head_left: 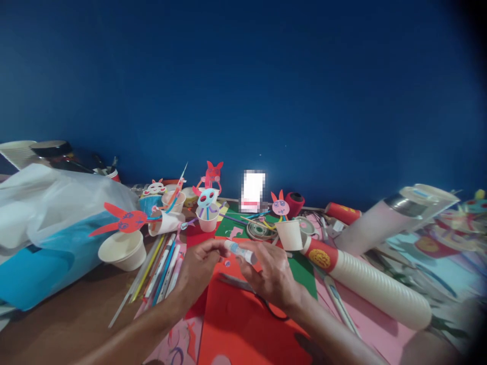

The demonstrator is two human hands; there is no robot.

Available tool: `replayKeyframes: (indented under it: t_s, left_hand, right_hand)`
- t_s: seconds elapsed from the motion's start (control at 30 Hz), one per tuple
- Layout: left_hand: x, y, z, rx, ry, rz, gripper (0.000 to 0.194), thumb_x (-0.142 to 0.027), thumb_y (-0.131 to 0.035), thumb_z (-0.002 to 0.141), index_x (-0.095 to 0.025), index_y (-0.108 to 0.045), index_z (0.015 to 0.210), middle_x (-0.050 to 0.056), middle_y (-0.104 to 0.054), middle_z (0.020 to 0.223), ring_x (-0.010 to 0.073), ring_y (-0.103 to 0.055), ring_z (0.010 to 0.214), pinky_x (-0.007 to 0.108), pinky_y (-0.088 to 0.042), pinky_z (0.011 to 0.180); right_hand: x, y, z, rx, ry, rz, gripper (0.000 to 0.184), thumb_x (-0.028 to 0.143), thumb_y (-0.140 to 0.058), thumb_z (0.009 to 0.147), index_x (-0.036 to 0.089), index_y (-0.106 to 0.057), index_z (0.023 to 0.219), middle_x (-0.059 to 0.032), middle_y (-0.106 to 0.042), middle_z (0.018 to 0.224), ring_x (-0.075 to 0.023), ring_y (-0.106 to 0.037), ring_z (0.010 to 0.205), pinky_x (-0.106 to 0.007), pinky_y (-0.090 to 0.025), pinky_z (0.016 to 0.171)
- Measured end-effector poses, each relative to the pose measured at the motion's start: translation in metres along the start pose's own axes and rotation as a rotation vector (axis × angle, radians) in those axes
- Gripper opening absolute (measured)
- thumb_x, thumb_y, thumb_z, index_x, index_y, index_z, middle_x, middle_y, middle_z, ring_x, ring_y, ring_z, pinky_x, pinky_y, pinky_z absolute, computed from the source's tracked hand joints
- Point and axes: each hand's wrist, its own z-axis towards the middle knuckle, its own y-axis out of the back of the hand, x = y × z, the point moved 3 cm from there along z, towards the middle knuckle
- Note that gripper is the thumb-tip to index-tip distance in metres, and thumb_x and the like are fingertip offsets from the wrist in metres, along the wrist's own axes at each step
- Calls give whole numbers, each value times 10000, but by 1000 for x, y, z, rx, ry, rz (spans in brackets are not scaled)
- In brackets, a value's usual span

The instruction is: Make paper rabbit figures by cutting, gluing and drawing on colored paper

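Observation:
A white glue stick with a blue label (238, 250) lies between my two hands, above the red paper (243, 324). My right hand (272, 274) is closed around its right end. My left hand (201, 266) is closed, with thumb and fingertips pinched at its left end. A small round pink paper piece with blue marks (227, 263) shows just below the left fingertips. Under my hands lie scissors (238, 281), their dark handle partly hidden by my right hand.
Paper cups with cut-paper rabbit figures stand behind, including a pink-faced one (280, 207) and a red one (127, 221). Markers (163, 266) lie left. A long stack of paper cups (376, 284) lies right. A plastic bag (72, 218) fills the far left before a blue wall (243, 91).

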Motion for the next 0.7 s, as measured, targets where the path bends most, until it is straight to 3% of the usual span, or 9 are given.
replayKeyframes:
  t_s: [0.47, 0.7]
  left_hand:
    - [4, -4, 0, 14, 39, -56, 208, -155, -480, 723, -154, -660, 829, 41, -683, 774, 155, -609, 730, 260, -465, 710]
    - [-1, -7, -1, -14, -3, -25, 211, -152, -478, 723, -154, -659, 831, 31, -688, 776, 149, -614, 737, 245, -467, 711]
  right_hand:
    - [-2, -3, -3, 33, -7, -19, 185, 219, -503, 828, 155, -539, 998, -31, -641, 706, -141, -577, 588, -251, -444, 586]
    - [-5, -4, -3, 49, -120, 29, 180, 241, -492, 829, 165, -551, 982, -35, -646, 715, -146, -584, 599, -245, -446, 599]
